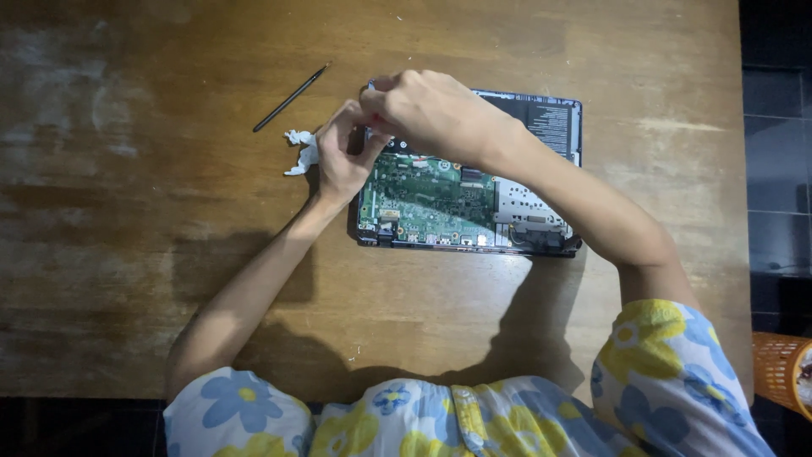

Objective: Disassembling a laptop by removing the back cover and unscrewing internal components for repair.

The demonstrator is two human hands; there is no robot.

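An opened laptop [470,199] lies base-up on the wooden surface [169,254], its cover off so the green circuit board [427,199] and a black panel at its 1 o'clock corner show. Both hands meet over the laptop's 10 o'clock corner. The right hand [431,110] reaches across from 4 o'clock, its fingers [381,106] curled tight around something small with a hint of red; what it is cannot be told. The left hand [342,156] comes up from 7 o'clock, its fingers [359,144] bent and pinched against the same spot, touching the right hand. Just beside the left hand, at its 9 o'clock, sits a crumpled white scrap [300,152]. A thin dark stick-like tool [290,98] lies slanted on the surface at 11 o'clock from the hands, apart from them. An orange basket [778,372] shows at the frame's 4 o'clock edge.
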